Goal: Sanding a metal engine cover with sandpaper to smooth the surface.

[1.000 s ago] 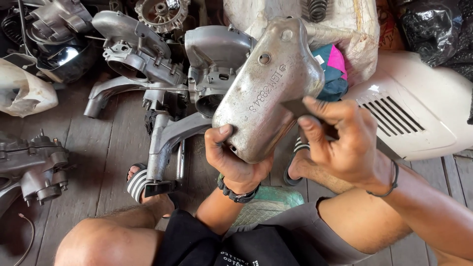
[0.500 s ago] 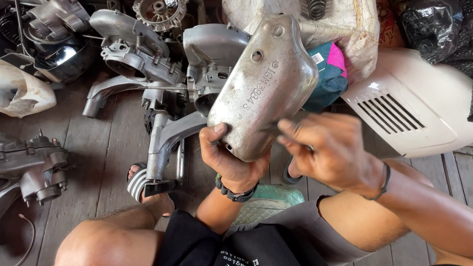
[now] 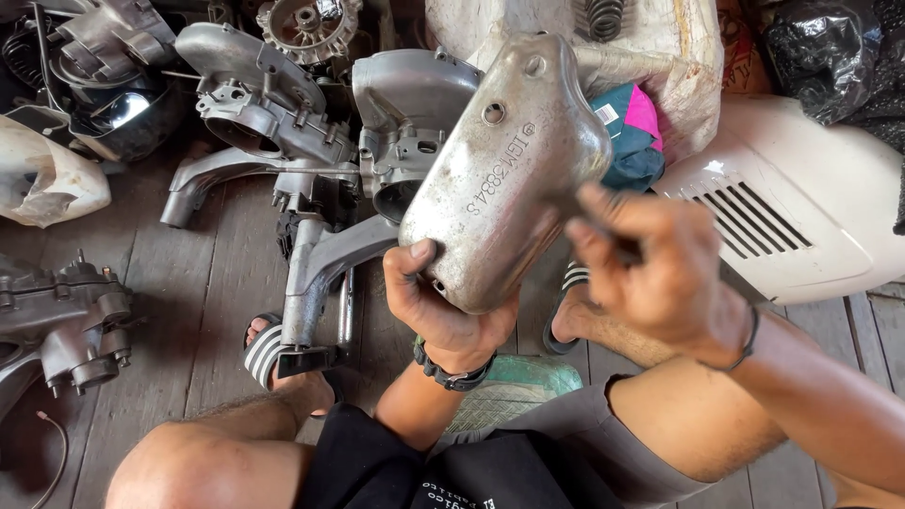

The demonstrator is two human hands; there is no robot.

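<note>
Left hand (image 3: 443, 311) gripping grey metal engine cover (image 3: 504, 174) — right hand (image 3: 655, 269) beside, blurred

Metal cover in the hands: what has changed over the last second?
The right hand, pinching a small dark piece, slid from the metal cover's right edge down toward its lower end, then back right; it is blurred now. The left hand stayed cupped under the cover's lower end, holding it tilted. The engine casings and white panel did not move.

Grey engine casings (image 3: 283, 123) lie spread over the wooden floor (image 3: 189, 283), another engine block (image 3: 57, 320) at the left edge. A white vented panel (image 3: 801, 217) sits right, a black plastic bag (image 3: 830, 47) behind it.
</note>
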